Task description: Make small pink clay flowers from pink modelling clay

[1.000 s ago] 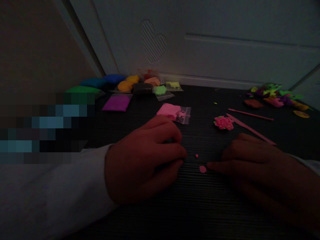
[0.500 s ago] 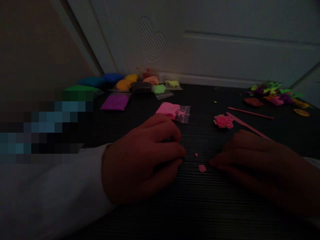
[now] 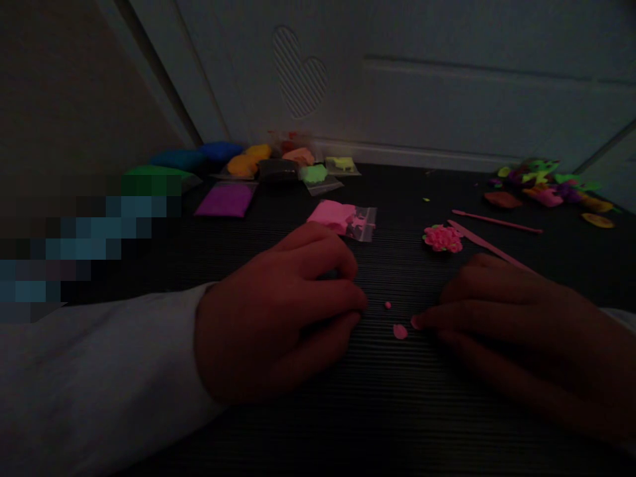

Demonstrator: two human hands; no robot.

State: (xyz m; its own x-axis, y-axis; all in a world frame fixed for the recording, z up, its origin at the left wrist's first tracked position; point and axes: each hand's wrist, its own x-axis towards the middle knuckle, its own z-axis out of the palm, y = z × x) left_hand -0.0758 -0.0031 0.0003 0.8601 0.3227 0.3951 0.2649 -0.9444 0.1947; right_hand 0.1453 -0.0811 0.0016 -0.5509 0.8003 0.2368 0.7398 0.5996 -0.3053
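Note:
The scene is very dark. My left hand (image 3: 278, 311) rests on the black ribbed surface (image 3: 348, 411) with its fingers curled in; whether anything is inside them is hidden. My right hand (image 3: 517, 331) lies flat, its index fingertip touching the surface just right of a small flattened pink clay piece (image 3: 400, 331). A tinier pink clay dot (image 3: 387, 305) sits between the two hands. Behind them lie a pink clay flower (image 3: 443, 238) and an open bag of pink clay (image 3: 342, 218).
Two pink modelling sticks (image 3: 497, 222) lie at the right. Several coloured clay packs (image 3: 258, 169) line the back left by a white panel with a heart shape (image 3: 298, 69). Finished clay figures (image 3: 546, 185) stand at the far right.
My right index fingertip drew back slightly, then slid left toward the flattened pink piece again. My left hand stayed still. The view tilted up a little.

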